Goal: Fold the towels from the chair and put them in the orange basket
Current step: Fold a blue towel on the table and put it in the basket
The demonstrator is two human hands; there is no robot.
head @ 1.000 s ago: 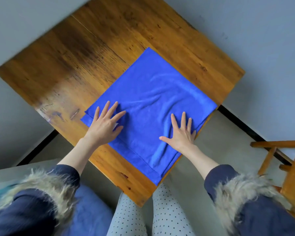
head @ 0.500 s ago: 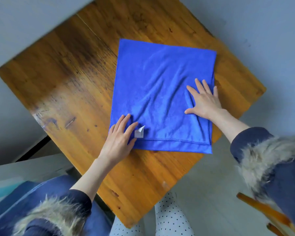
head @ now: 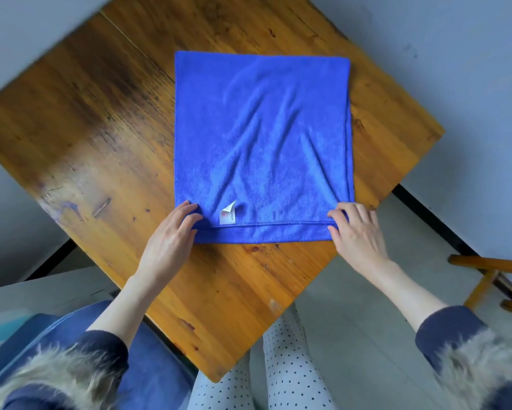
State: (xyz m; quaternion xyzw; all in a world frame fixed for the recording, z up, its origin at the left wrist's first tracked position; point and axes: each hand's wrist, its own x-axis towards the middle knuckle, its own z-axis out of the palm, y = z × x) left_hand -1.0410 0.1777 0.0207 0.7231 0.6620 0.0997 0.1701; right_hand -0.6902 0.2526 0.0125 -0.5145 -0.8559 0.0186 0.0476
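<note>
Towel (head: 260,137): one blue microfibre cloth, already doubled, lies flat on the wooden table (head: 80,128). Its long axis runs from 6 o'clock, nearest the person, to 12 o'clock, at the far side of the table. A white care label (head: 227,215) sits on the upper layer near the 6 o'clock edge, left of centre. At that edge the upper layer stops just short of the lower one, so a narrow strip of the lower layer shows.

Left hand (head: 172,235): positioned at the towel's 7 o'clock corner. Its fingers are curled and the fingertips (head: 189,209) pinch the cloth at that corner.

Right hand (head: 358,232): positioned at the 5 o'clock corner. Its fingers are likewise bent over the hem and appear to pinch it; how many layers either hand holds cannot be told.

Governing relation: the towel extends away from both sets of fingers toward 12 o'clock, and both hands stand equally near, one per near corner. Judged from this, the next fold would carry the near edge along the long axis to the far edge. Both corners must rise together, or the layers will skew.

Count: one towel on the table, two hands, one label. Part of a wooden chair (head: 491,279) shows at 4 o'clock; no towels are visible on it. No orange basket is in view. A blue item (head: 148,380) at 7 o'clock, below the table edge, cannot be identified.
</note>
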